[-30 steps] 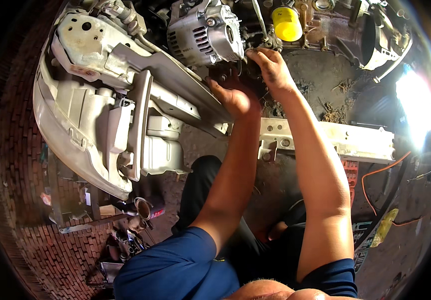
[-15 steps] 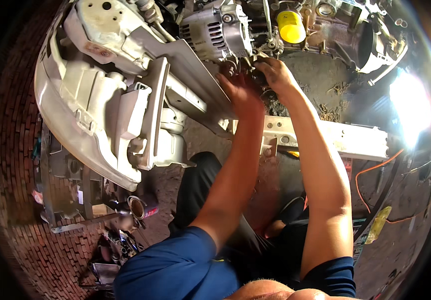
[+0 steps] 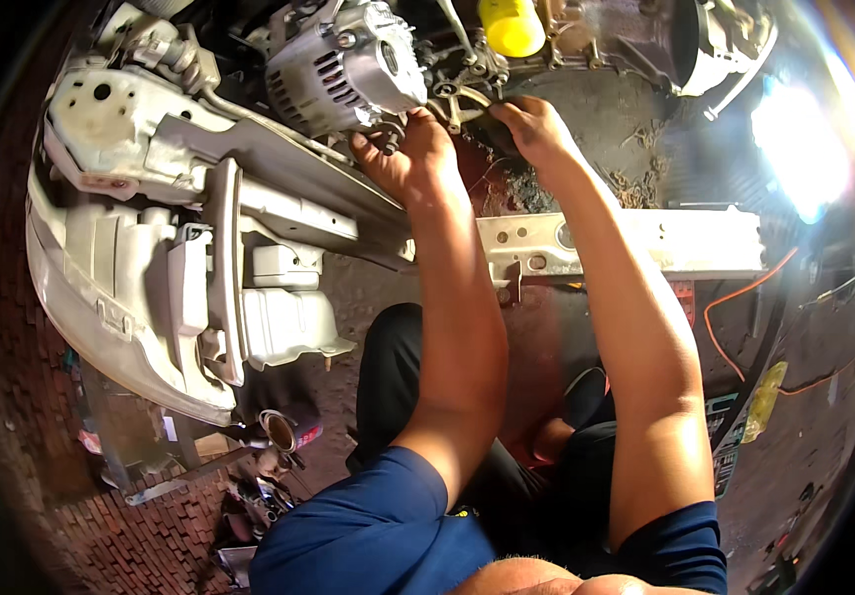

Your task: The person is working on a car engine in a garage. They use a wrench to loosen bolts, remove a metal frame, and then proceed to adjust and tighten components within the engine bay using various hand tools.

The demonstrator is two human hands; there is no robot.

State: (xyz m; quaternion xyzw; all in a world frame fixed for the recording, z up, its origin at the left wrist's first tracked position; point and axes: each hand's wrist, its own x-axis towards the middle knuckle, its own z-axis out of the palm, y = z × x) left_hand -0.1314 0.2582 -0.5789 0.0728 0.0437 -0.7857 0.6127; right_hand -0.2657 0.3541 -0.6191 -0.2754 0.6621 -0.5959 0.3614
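A silver alternator (image 3: 343,74) with slotted vents sits in the engine bay at upper centre. My left hand (image 3: 417,164) is turned palm up against its lower edge, thumb and fingers closed around its underside. A dark bolt (image 3: 391,144) shows between thumb and fingers; whether the hand grips it I cannot tell. Just right of the alternator is a curved metal bracket (image 3: 462,104). My right hand (image 3: 538,131) pinches the right end of this bracket, its fingertips partly hidden.
A yellow cap (image 3: 512,28) stands on the engine above my right hand. Pale body panels (image 3: 140,278) fill the left, and a perforated crossbeam (image 3: 635,243) passes below my forearms. A bright lamp (image 3: 804,149) glares at right, near an orange cable (image 3: 720,322). An open can (image 3: 279,431) stands lower left.
The view has shifted and turned, so the engine parts sit farther left and higher. My hands have moved apart, the left one to the left along the alternator, and the bracket between them now shows.
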